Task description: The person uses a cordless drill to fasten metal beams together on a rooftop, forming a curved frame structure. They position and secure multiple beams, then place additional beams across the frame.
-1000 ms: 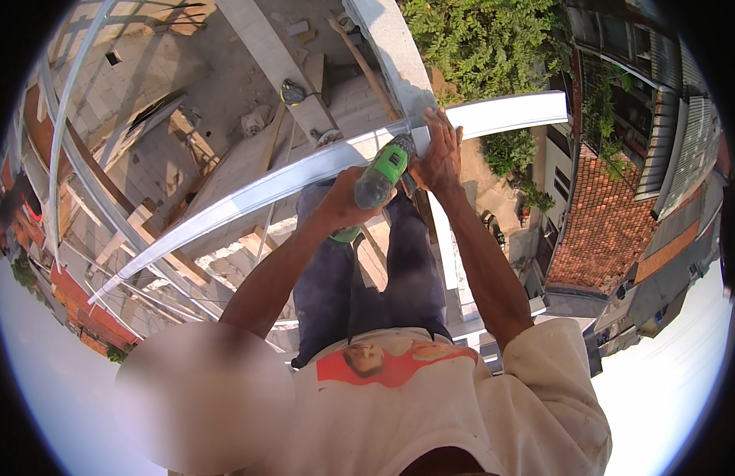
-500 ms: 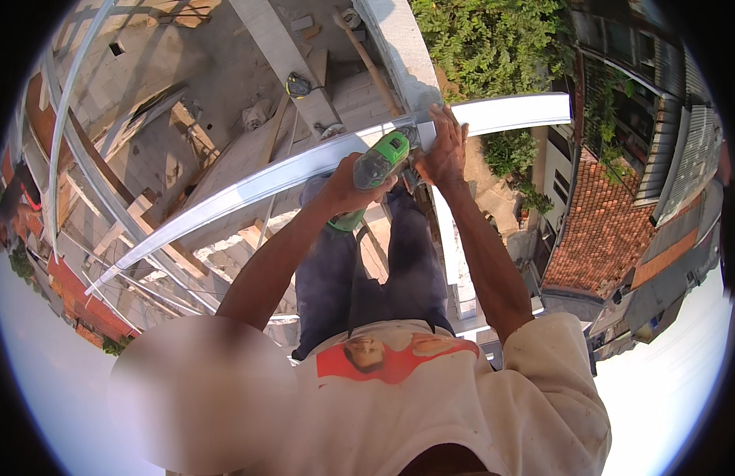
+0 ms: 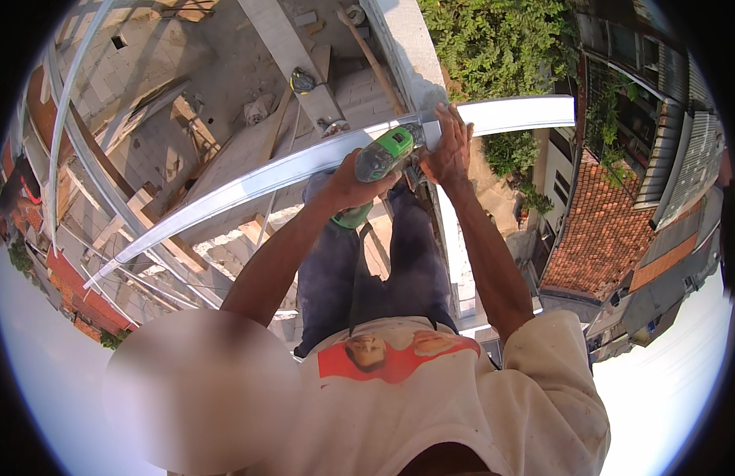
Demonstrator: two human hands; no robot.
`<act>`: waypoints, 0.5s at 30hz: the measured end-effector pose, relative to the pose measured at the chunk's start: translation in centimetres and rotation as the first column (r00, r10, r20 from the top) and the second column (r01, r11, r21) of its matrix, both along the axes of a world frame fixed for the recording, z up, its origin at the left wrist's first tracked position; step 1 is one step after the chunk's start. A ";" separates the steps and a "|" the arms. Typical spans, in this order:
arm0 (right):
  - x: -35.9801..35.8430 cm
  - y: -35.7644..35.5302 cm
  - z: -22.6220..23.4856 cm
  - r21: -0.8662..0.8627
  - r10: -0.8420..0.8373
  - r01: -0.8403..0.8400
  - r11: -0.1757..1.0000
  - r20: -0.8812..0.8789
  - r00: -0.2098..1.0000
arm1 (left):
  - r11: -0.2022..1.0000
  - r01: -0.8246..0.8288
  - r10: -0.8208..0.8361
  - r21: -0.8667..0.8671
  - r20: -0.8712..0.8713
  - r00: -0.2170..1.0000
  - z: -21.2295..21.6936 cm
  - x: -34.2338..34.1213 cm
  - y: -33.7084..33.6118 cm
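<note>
A green and black cordless drill [image 3: 387, 152] is gripped by my left hand [image 3: 348, 186], its fingers wrapped round the handle. The drill's nose points right, up against a long silvery metal beam [image 3: 264, 176] close to my other hand. My right hand [image 3: 448, 149] is closed on that beam, fingers over its upper face and the thumb side near the drill's front. The drill's tip and any screw at it are hidden between the two hands. The beam crosses in front of me from lower left to upper right, above a pale concrete wall top [image 3: 411, 47].
Other metal bars [image 3: 94, 170] stand at the left. Far below lie a wooden pole [image 3: 371, 59], planks and a yellow-black tape measure [image 3: 302, 80] on a concrete beam. A leafy tree [image 3: 498, 47] and a tiled roof [image 3: 601, 230] are on the right. Someone in dark clothing is at far left.
Both hands, the drill and the beam keep nearly the same places. The view has shifted slightly, and the drill sits a little further right in it.
</note>
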State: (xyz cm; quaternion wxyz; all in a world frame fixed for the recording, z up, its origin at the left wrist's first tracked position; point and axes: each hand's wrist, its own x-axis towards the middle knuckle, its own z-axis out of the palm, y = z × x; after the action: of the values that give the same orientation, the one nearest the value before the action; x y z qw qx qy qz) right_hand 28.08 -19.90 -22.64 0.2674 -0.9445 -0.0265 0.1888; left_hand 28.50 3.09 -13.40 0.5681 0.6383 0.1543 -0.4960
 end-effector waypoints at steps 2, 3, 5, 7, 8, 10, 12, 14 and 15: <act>0.1 0.1 0.0 0.009 -0.003 0.003 1.000 0.022 1.000 | 0.997 0.073 -0.072 -0.011 0.048 0.996 -0.5 -0.2 0.2; 0.1 0.1 0.0 0.013 -0.005 0.005 1.000 0.033 0.999 | 0.999 0.043 -0.043 -0.028 0.011 0.999 -0.5 -0.6 0.2; 0.2 0.1 0.2 0.004 0.001 -0.001 1.000 0.012 1.000 | 0.998 -0.016 0.013 -0.067 -0.056 0.998 0.2 0.0 0.0; 0.2 0.1 0.3 0.004 0.001 -0.001 1.000 0.000 1.000 | 0.999 0.038 -0.040 -0.025 -0.097 0.994 0.8 1.6 0.2; 0.3 0.2 0.4 0.009 -0.002 0.002 1.000 -0.003 1.000 | 0.998 0.065 -0.065 -0.003 -0.120 0.991 1.0 2.1 0.3; 0.3 0.1 0.5 0.009 -0.001 0.001 1.000 -0.006 1.000 | 0.998 0.051 -0.054 -0.027 -0.114 0.992 0.8 1.9 0.4; 0.3 0.0 0.4 0.000 0.009 -0.009 1.000 -0.009 1.000 | 0.998 0.016 -0.021 -0.054 -0.090 0.996 0.5 1.5 0.3; 0.1 0.1 0.2 0.004 0.001 -0.001 1.000 0.004 1.000 | 0.996 -0.038 0.034 -0.080 -0.058 0.998 0.4 0.7 0.2; 0.1 0.1 0.1 0.007 -0.002 0.002 1.000 0.011 1.000 | 0.997 -0.019 0.017 -0.070 -0.037 0.999 0.2 0.4 0.2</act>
State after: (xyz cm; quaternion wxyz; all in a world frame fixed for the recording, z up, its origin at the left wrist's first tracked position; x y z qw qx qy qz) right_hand 28.16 -19.79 -22.50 0.2707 -0.9447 -0.0276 0.1832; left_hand 28.95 3.24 -13.21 0.5916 0.6074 0.1530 -0.5076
